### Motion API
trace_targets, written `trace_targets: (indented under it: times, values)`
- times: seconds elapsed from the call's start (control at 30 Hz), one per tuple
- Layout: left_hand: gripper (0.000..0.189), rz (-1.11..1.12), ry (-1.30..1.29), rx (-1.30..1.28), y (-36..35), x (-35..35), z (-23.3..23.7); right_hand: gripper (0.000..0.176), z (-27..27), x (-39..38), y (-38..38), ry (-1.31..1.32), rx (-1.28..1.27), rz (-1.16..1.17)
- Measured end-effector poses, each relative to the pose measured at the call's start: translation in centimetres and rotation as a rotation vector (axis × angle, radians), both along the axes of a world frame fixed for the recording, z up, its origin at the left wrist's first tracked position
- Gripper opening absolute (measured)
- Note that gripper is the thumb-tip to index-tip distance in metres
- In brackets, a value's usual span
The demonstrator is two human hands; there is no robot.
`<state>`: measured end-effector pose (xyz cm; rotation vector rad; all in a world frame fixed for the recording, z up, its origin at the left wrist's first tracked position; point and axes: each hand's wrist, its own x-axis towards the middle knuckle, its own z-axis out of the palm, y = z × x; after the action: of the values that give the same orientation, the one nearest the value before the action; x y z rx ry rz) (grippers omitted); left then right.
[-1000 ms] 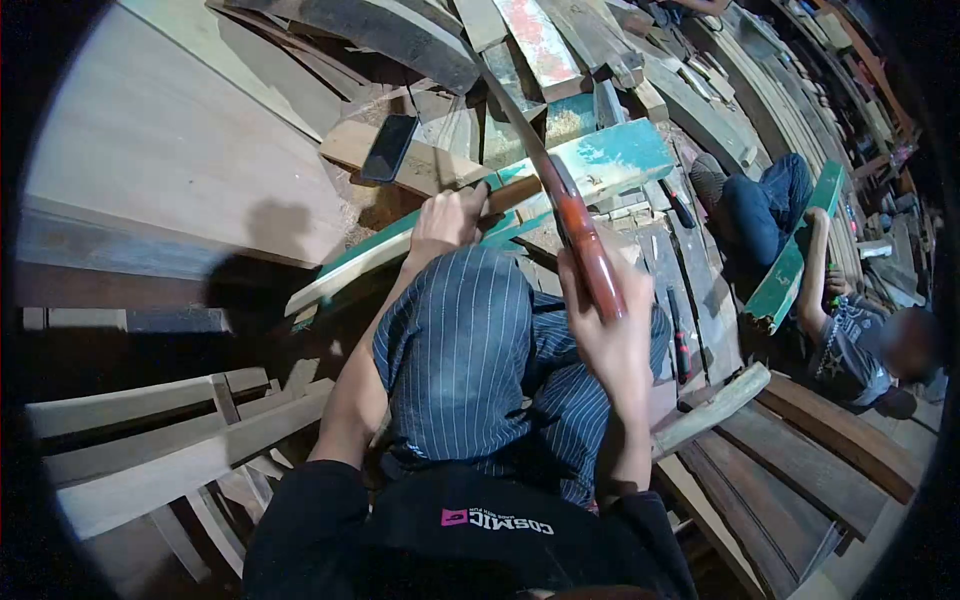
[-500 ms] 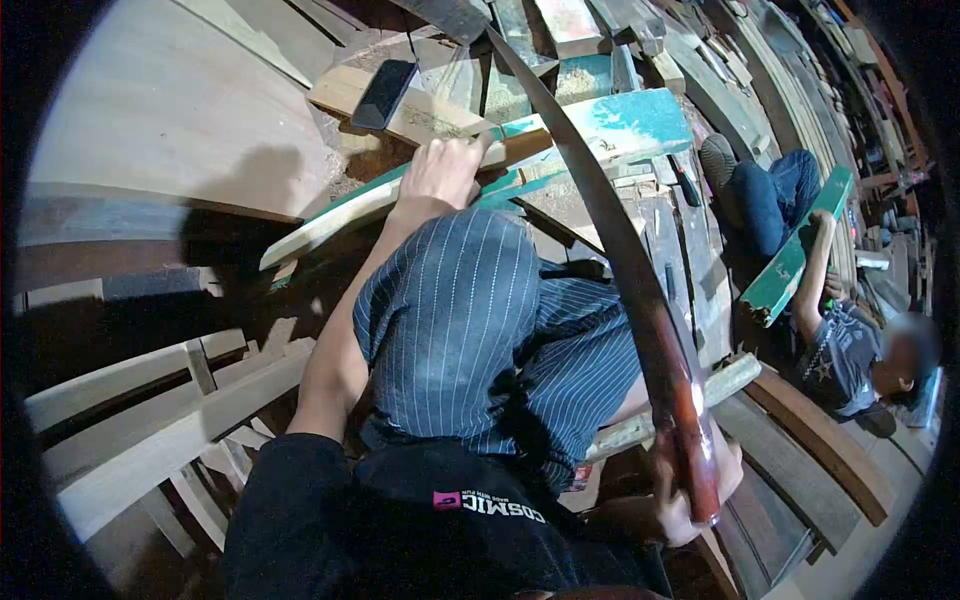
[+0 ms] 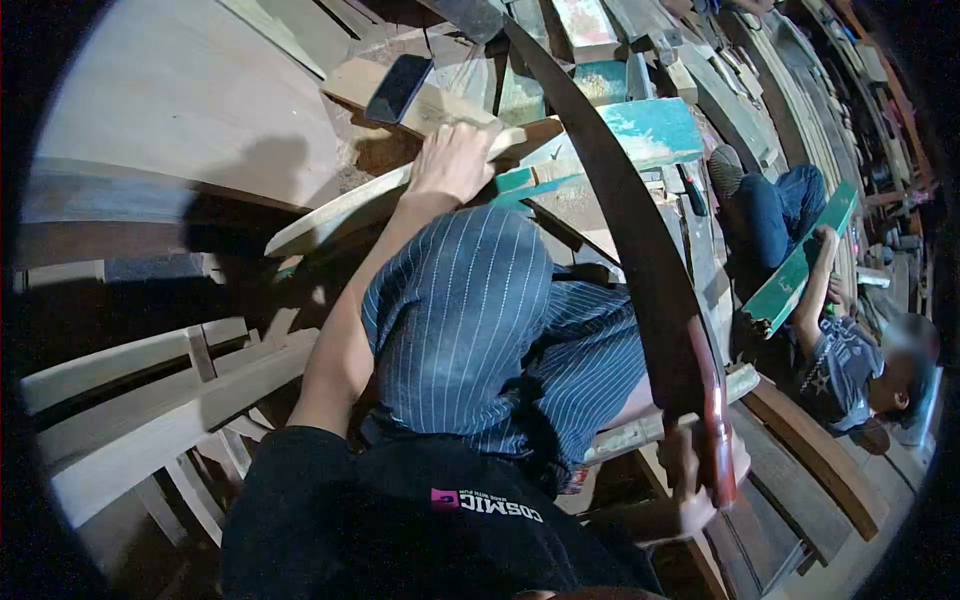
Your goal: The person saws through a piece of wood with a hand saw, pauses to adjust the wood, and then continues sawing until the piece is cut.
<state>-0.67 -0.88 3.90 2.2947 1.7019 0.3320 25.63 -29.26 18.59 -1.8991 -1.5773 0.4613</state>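
My left hand presses down with its fingers curled over a long painted board, pale with green patches, which runs across in front of my raised knee. In my right hand, low at the right, is a handsaw, gripped by its red handle. Its long dark blade reaches up and forward past my knee, passing in front of a turquoise-painted beam. The far end of the blade overlaps a grey timber piece at the top of the view.
A phone lies on a pale timber block ahead of my left hand. At right, another person in jeans holds a green board. Stacked planks lie around, with slatted timber at left and a large pale panel beyond.
The saw's blade has turned to show more of its flat face, and its handle has shifted slightly right. The board under my left hand has tilted, so less green shows.
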Motion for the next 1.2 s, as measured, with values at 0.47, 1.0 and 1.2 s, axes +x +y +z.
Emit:
trace_targets:
  times: [0.47,1.0,1.2]
  values:
    - [0.039,-0.014,0.108,-0.015,-0.6,0.1,-0.2,0.013,-4.0,-7.2,15.7,0.298,0.18,0.143]
    - [0.031,-0.004,-0.013,-0.013,0.3,-0.2,0.9,0.032,-4.7,0.4,-1.3,-0.032,0.374,-0.266]
    - [0.022,0.017,0.041,0.03,0.2,-0.3,0.4,0.021,-2.2,-1.9,3.9,0.016,0.233,0.041]
